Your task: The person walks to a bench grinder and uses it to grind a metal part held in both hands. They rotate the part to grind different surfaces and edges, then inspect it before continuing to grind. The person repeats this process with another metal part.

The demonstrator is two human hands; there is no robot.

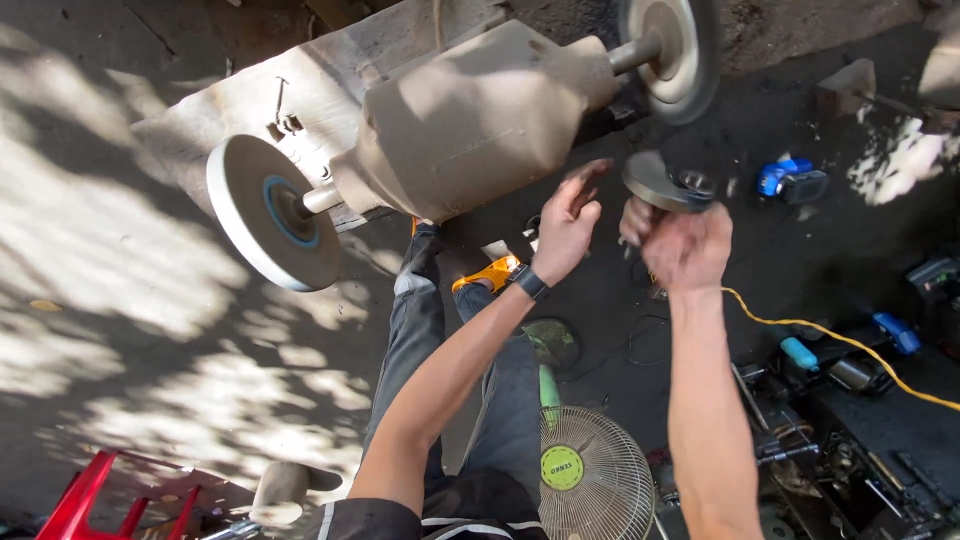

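My right hand (pixel 685 245) is closed around a small power tool whose round grinding disc (pixel 660 180) sticks up above my fist. My left hand (pixel 567 222) is raised just left of it, fingers spread and holding nothing, a black watch on the wrist. Both hands are held up in front of a large dusty bench grinder (pixel 470 120) with a white wheel (pixel 265 215) on its left shaft end and another wheel (pixel 670 50) on its right.
A yellow cable (pixel 840 345) trails right over the dark ground. A blue tool (pixel 785 178) lies at the upper right. A standing fan (pixel 595 475) is below, cluttered tools at the lower right, a red stool (pixel 85 500) at the lower left.
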